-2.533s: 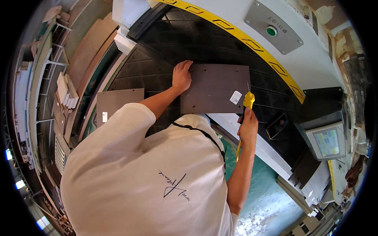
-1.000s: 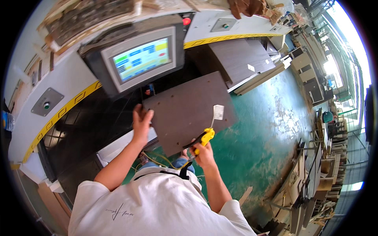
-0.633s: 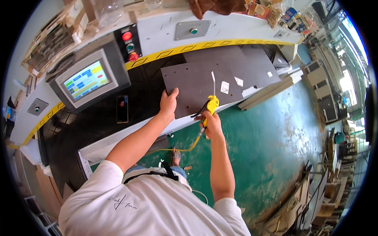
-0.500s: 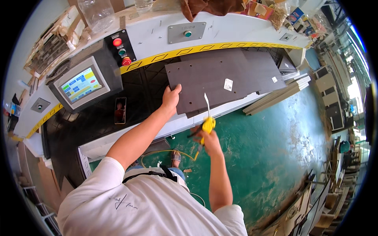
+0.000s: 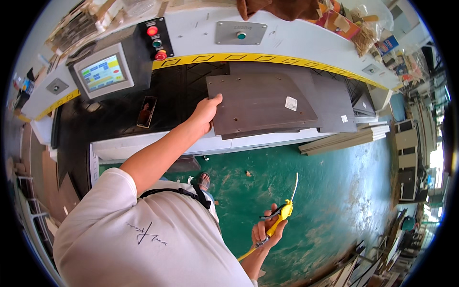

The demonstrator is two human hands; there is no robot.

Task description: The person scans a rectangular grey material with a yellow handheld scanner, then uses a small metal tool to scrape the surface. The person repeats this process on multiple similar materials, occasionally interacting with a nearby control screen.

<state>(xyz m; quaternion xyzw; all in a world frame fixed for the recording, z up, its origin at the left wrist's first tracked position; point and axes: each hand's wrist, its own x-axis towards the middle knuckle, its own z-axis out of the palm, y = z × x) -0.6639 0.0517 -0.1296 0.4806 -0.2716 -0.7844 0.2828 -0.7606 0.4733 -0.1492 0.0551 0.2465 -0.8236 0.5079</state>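
Note:
My left hand (image 5: 209,111) grips the left edge of a dark grey-brown panel (image 5: 263,105), thumb on top and fingers underneath. The panel has small holes near its edges and a white label (image 5: 291,103). It overlaps other dark panels (image 5: 332,103) on the machine's black bed. Lower down, over the green floor, my right hand (image 5: 267,231) is wrapped round a yellow air blow gun (image 5: 285,210). The gun's thin metal nozzle points up and away from the panels, and its yellow hose runs down past my wrist.
A touch screen (image 5: 102,71) and a button box (image 5: 156,40) stand at the back left. A phone (image 5: 146,112) lies on the black bed. Pale boards (image 5: 344,138) are stacked at the right end. Bags and scraps clutter the ledge above the yellow strip (image 5: 267,58).
My right hand has drawn the air blow gun down and right, away from the panel's front edge. My left hand still holds the panel. The whole view has shifted slightly.

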